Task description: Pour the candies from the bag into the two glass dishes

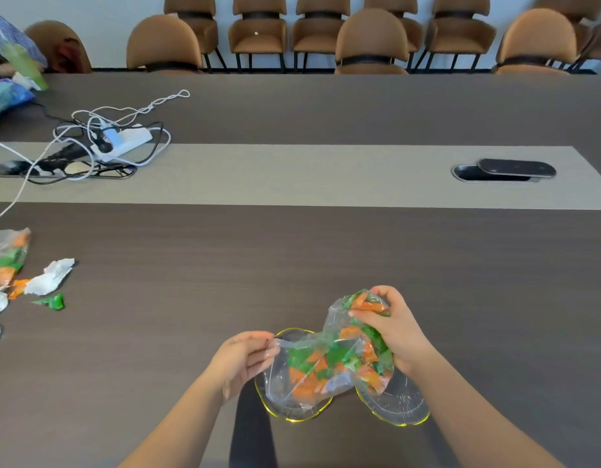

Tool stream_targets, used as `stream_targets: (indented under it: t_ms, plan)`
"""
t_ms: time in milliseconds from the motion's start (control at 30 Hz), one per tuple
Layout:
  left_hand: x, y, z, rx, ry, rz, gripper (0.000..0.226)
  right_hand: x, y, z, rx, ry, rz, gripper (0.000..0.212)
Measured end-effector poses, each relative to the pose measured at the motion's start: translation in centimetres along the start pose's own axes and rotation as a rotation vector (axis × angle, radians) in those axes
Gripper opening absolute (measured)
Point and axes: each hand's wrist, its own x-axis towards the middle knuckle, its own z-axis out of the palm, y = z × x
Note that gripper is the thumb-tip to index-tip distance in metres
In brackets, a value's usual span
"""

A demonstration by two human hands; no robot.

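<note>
Candies [329, 361] in bag [336, 319] — above dishes [398, 405]

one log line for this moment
phase: pouring | left hand: pinches bag mouth | right hand: grips bag | dishes: under bag

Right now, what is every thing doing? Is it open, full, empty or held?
Candy bag: open, held up, tipped over the dishes, candies inside.
Left hand: pinching the bag's mouth.
Right hand: gripping the bag's bottom.
Left dish: under the bag, contents unclear.
Right dish: looks empty.
Table port lid: open.
</note>
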Motion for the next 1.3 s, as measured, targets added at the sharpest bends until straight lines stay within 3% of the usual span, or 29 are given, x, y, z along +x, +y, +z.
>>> stream_targets:
  t_ms: [67, 200, 367, 500, 700, 1167, 1300]
  plan:
    - [0.0, -0.2, 0.1, -0.008, -0.015, 0.039, 0.011, -0.1, -0.1, 0.5, -0.016, 0.004, -0.017, 0.036]
    - [0.1, -0.4, -0.2, 0.085, -0.021, 0.098, 0.043, -0.2, -0.7, 1.1, -0.03, -0.014, -0.032, 0.037]
    - [-0.1, 0.2, -1.5, 0.072, 0.016, 0.119, 0.028, -0.6, -2.2, 1.5, -0.037, -0.046, -0.083, 0.035]
    - [-0.9, 0.4, -3.1, 0.01, -0.078, 0.061, 0.019, -1.0, -3.1, 1.4, -0.014, -0.051, -0.106, 0.033]
    - [-2.0, 1.2, -2.3, -0.018, -0.152, 0.08, 0.016, -0.9, -3.2, -0.1, 0.043, -0.007, -0.093, 0.033]
    - [-2.7, 4.1, 1.3, 0.02, -0.154, 0.166, 0.016, -0.8, -3.3, -4.5, 0.145, 0.115, -0.116, 0.029]
    - [-3.1, 4.8, 1.8, 0.001, -0.177, 0.185, 0.014, -1.1, -3.1, -5.3, 0.161, 0.132, -0.126, 0.019]
